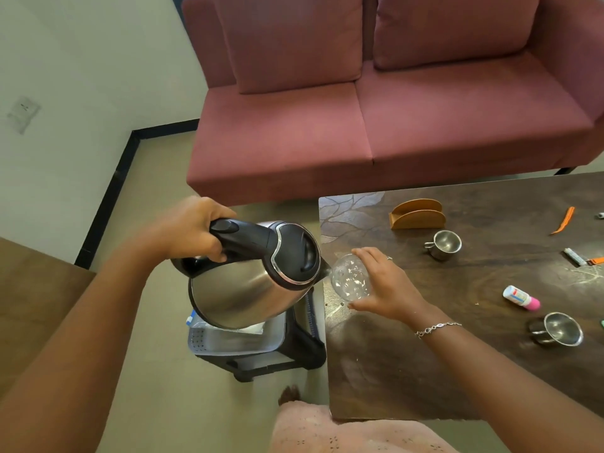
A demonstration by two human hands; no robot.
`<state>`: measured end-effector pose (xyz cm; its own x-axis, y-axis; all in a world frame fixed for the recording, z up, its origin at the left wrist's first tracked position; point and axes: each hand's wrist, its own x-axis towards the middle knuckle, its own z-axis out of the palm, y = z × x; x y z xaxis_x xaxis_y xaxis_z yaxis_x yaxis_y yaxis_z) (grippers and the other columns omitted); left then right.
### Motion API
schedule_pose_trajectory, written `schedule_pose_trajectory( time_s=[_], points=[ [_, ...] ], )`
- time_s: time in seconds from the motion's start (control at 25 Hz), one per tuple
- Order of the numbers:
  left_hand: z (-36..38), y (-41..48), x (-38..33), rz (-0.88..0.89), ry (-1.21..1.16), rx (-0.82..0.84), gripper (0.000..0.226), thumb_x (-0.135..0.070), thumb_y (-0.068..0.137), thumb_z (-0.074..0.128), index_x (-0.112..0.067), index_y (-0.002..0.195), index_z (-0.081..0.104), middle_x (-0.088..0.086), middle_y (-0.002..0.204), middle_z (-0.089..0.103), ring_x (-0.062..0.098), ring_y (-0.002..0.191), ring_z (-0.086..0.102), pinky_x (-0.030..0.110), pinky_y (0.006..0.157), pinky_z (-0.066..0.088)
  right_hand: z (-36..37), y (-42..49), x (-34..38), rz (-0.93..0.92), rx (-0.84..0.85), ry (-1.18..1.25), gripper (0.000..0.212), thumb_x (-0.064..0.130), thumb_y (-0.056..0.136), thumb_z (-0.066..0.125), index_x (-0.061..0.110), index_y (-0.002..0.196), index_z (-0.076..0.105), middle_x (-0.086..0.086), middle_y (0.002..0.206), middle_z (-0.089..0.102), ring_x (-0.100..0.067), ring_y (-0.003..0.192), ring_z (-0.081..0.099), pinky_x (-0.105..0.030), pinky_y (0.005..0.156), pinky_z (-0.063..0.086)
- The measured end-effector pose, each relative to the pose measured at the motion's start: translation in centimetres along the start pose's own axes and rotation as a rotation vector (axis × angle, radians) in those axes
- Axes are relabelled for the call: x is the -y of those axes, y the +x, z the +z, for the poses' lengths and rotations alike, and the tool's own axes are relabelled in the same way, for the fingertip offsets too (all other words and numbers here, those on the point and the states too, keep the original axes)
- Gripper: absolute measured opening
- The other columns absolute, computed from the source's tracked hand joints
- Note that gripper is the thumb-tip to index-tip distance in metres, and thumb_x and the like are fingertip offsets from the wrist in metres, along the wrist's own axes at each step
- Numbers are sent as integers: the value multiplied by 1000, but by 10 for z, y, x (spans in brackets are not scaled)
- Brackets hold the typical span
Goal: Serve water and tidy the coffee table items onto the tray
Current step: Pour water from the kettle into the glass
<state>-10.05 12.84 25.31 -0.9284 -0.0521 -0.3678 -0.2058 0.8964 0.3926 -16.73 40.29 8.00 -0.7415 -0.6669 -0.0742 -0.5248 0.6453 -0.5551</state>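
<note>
Kettle [248, 282] is gripped by its handle in the left hand [192, 228] and tilted, spout at the rim of the glass [349, 277]. Glass is held in the curled right hand [389, 286] at the tabletop's [457, 354] left edge. Napkin holder [416, 214], steel cup [446, 245] and small bottle [521, 298] are noted farther right.

kettle [251, 282]: silver steel, black lid and handle
desk [457, 354]: dark brown, pale leaf pattern
sofa [359, 125]: maroon
</note>
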Motion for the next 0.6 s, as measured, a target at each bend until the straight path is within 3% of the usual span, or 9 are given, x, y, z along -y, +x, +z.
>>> schedule_pose_trajectory(
  time_s=[0.2, 0.36, 0.6],
  points=[
    [-2, -22, 38, -91, -221, -113, 21, 14, 63, 68, -4, 71, 64, 5, 59, 61, 16, 56, 55, 28, 62, 44, 8, 1, 5, -17, 25, 2, 94, 36, 64, 80, 12, 140, 29, -3, 141, 38, -19, 123, 44, -29, 97, 42],
    [-7, -32, 78, -94, -420, -242, 28, 11, 63, 68, -2, 88, 67, 20, 75, 66, 21, 70, 60, 32, 70, 47, 21, 10, 16, -32, 28, 1, 95, 35, 63, 80, 11, 140, 30, -3, 140, 39, -18, 123, 44, -28, 97, 41],
    [12, -11, 145, -244, -691, -502, 47, 20, 63, 65, -25, 76, 66, -15, 57, 68, -1, 58, 62, 20, 67, 49, 38, 25, 32, -22, 55, -5, 97, 37, 60, 82, 10, 139, 33, -4, 139, 41, -20, 121, 46, -30, 97, 42]
  ],
)
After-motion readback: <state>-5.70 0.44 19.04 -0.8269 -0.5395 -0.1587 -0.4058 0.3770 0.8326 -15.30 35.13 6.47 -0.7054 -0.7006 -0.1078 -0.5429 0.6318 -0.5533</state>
